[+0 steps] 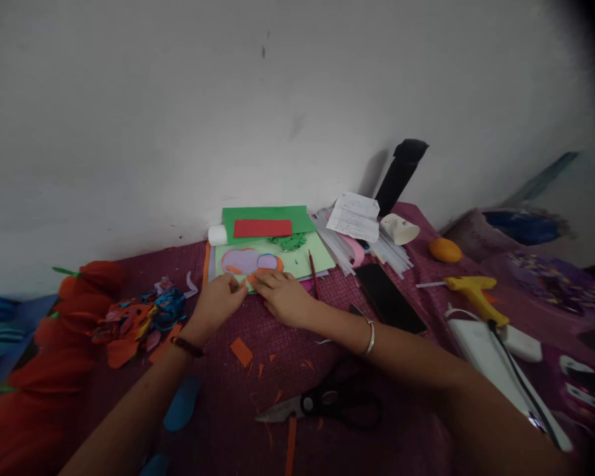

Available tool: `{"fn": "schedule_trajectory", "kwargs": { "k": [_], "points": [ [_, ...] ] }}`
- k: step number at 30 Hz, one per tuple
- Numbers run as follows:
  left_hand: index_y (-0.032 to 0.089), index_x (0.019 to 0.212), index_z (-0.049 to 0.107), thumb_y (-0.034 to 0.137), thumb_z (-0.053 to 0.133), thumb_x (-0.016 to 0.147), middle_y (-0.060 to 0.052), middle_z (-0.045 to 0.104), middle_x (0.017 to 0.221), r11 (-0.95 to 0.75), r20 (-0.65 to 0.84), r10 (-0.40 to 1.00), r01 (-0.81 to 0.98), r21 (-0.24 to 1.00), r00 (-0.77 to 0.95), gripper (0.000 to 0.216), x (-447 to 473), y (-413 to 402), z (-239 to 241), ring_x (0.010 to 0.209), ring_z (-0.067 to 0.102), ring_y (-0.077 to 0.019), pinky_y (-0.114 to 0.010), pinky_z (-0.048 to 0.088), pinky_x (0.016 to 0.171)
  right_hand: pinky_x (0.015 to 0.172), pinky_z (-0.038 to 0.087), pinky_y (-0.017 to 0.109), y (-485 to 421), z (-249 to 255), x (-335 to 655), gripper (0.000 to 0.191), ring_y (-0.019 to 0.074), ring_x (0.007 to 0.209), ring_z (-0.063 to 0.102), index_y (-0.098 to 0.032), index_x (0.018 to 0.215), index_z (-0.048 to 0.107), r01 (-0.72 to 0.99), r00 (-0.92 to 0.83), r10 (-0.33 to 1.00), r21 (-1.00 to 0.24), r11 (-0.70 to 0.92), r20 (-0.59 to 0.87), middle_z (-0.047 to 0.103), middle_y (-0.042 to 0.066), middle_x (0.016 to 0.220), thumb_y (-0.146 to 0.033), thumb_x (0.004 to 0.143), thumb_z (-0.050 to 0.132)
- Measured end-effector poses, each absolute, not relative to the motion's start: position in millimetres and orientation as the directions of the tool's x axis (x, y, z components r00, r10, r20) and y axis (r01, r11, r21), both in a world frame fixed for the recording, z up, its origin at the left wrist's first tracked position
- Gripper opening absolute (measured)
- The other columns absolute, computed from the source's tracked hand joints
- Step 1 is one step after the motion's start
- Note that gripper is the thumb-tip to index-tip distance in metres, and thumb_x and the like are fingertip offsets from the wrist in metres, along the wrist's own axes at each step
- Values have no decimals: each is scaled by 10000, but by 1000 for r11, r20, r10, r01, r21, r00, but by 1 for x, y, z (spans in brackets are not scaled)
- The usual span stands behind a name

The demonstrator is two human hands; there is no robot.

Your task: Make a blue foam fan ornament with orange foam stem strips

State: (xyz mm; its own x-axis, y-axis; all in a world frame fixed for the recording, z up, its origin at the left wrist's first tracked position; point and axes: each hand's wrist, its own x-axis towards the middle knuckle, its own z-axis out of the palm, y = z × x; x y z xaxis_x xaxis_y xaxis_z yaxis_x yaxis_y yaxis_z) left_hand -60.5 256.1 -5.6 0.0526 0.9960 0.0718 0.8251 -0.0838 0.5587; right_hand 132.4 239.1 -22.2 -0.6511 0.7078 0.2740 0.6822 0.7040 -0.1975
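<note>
My left hand [221, 299] is closed in a pinch at the front edge of a light green sheet [302, 264], on a small orange paper piece [250, 279]. Beside it, my right hand [286, 299] lies palm down, fingers stretched over the same orange paper and partly covering it. Just beyond the fingertips are lilac cut-out shapes [242, 259] with orange paper around their edges. A red pencil [313, 270] rests right of the cut-outs. Behind them lie a red paper strip [262, 229], a green sheet [268, 215] and green paper scraps [288, 242].
Black-handled scissors [322, 402] lie near me among orange scraps [241, 352]. Colourful scraps [141, 317] and red-orange paper decorations [54, 363] are left. Rightward are a dark phone [391, 299], paper cup [399, 229], orange round object [445, 250] and yellow glue gun [476, 294]. A wall stands behind.
</note>
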Motion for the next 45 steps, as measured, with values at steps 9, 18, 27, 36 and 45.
{"fn": "schedule_trajectory", "kwargs": {
  "k": [9,18,27,36,45],
  "points": [
    [204,521,495,266,585,669,24,491,535,2,0,1000,646,763,-3,184,-65,259,-8,550,425,-146,-274,275,549,972,379,449,239,-28,131,406,282,1240,426,-136,1316,491,680,-656,704,-191,708,270,505,115,1367,-204,917,451],
    [177,655,583,353,742,552,22,596,599,233,-246,966,135,963,84,259,-65,240,6,494,491,-90,-211,369,484,1014,334,483,244,-22,138,456,278,1297,388,-200,1319,504,554,-677,676,-404,728,291,511,87,1385,-155,866,523],
    [143,669,655,291,807,588,24,588,588,431,-402,900,-195,881,169,227,-52,200,36,505,473,-51,-154,352,465,692,452,260,232,5,127,235,111,717,561,-147,988,618,-119,-542,814,-978,172,209,626,6,829,-262,786,652],
    [143,651,643,261,770,605,26,568,598,377,-353,926,-335,864,132,179,-39,167,51,510,457,-55,-168,362,471,650,446,252,200,30,124,79,103,667,539,-163,827,632,-124,-485,852,-980,156,197,609,-7,767,-237,808,611],
    [140,635,662,241,763,603,8,585,616,332,-318,942,-421,844,106,146,-37,148,51,540,476,-63,-161,360,469,616,451,229,185,37,119,154,89,635,543,-164,847,641,-185,-494,840,-971,150,224,621,-10,742,-312,806,639]
  ]
}}
